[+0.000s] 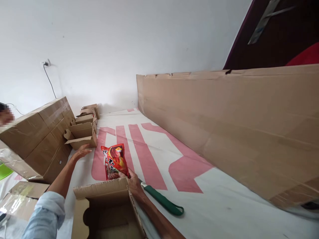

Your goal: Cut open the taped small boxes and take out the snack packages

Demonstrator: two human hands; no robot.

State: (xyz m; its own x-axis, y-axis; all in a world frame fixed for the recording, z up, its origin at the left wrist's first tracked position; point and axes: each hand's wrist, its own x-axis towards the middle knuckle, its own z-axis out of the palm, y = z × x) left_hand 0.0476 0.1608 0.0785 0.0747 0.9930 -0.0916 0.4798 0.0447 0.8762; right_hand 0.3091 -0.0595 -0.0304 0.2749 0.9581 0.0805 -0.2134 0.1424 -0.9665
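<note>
My right hand [134, 184] is closed on the lower right edge of a red food packet [116, 161] with Chinese lettering, holding it upright just beyond an open cardboard box [104, 212]. That box stands directly in front of me, its flaps up. Stretched forward on the left, my left hand [82, 152] has its fingers extended, with nothing seen in it. It is nearest to a small open cardboard box [82, 137], and whether it touches that box I cannot tell. A tool with a green handle [163, 199] lies beside my right forearm; its blade is mostly hidden.
More open small boxes [87, 118] line up toward the wall. Large taped cartons [42, 136] stand at left, with part of a person's head [6, 114] behind them. A long cardboard panel [224, 132] borders the right side of the white and pink sheet [184, 166].
</note>
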